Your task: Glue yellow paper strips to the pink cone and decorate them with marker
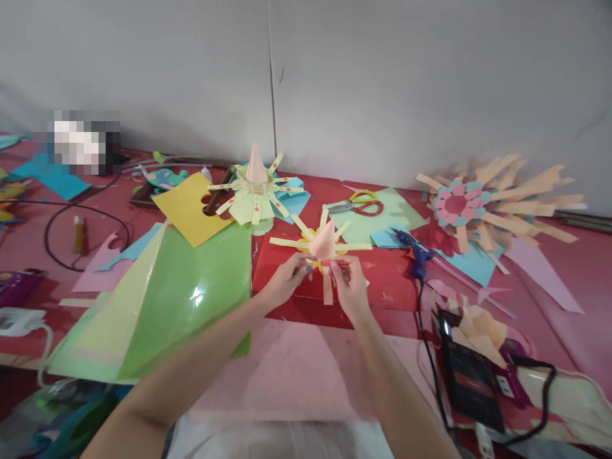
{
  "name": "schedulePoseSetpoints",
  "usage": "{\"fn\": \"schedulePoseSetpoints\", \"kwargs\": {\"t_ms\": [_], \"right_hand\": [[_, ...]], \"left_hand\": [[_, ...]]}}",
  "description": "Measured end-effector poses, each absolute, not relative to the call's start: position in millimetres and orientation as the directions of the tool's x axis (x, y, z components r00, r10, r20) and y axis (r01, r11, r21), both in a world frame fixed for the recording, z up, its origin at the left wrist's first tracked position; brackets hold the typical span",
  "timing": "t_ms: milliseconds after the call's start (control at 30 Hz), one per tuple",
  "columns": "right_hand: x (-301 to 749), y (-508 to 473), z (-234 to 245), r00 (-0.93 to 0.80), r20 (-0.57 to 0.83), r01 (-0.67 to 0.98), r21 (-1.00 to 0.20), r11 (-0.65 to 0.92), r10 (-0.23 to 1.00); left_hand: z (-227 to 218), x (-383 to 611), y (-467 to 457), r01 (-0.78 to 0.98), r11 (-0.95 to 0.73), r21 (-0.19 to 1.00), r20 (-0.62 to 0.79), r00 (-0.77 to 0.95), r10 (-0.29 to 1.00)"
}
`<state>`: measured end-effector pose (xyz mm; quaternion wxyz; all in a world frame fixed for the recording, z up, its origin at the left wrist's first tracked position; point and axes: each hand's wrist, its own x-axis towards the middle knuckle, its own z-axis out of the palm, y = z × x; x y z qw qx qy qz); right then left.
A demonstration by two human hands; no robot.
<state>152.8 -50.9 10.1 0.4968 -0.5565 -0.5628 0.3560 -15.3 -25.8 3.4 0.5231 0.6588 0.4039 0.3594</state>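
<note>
A peach paper cone [323, 241] stands upright in the middle of a yellow paper piece with strips [354, 247] spreading out from it. My left hand [292, 275] is closed at the cone's lower left, its fingertips pinching near the base. On the other side, my right hand [349, 277] pinches the base's front right edge. A peach strip [327, 290] hangs down between the two hands. All this sits over a red box [392, 290]. Behind it stands a similar piece, a peach cone [256, 167] ringed by star-printed strips.
A blue glue gun [418, 255] lies right of the red box, its cord running toward me. Scissors [356, 203] rest on pale green paper. At left are green sheets [191, 299] and yellow paper [189, 213]. A strip flower [454, 204] and phone [471, 376] are at right.
</note>
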Motion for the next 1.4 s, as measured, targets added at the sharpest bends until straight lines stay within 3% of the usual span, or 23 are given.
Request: {"fn": "schedulePoseSetpoints", "kwargs": {"t_ms": [133,333,867,967,1167,1300,1400], "right_hand": [[148,-51,10,0.064,0.242,0.322,-0.923,0.209,0.968],[148,-51,11,0.018,0.173,0.294,-0.942,0.160,0.985],[155,-56,18,-0.102,0.087,0.256,-0.960,0.110,0.991],[163,-52,21,-0.068,0.095,0.301,-0.947,0.111,0.993],[192,-40,13,0.336,0.274,0.594,-0.804,0.023,0.901],[202,-37,7,0.305,0.423,0.783,-0.621,0.028,0.853],[202,-37,3,0.209,0.452,0.856,-0.513,0.061,0.867]], "left_hand": [[1,-8,-27,0.043,-0.028,0.999,0.008,0.411,0.912],[9,-10,-27,0.032,0.056,0.998,-0.064,0.404,0.913],[14,-18,-32,0.224,-0.103,0.969,-0.022,0.496,0.868],[11,-21,-29,0.389,-0.222,0.894,0.034,0.437,0.899],[2,-20,-24,0.707,-0.412,0.575,0.252,0.326,0.911],[1,-19,-24,0.810,-0.374,0.452,0.240,0.294,0.925],[3,-19,-23,0.866,-0.288,0.409,0.186,0.230,0.955]]}}
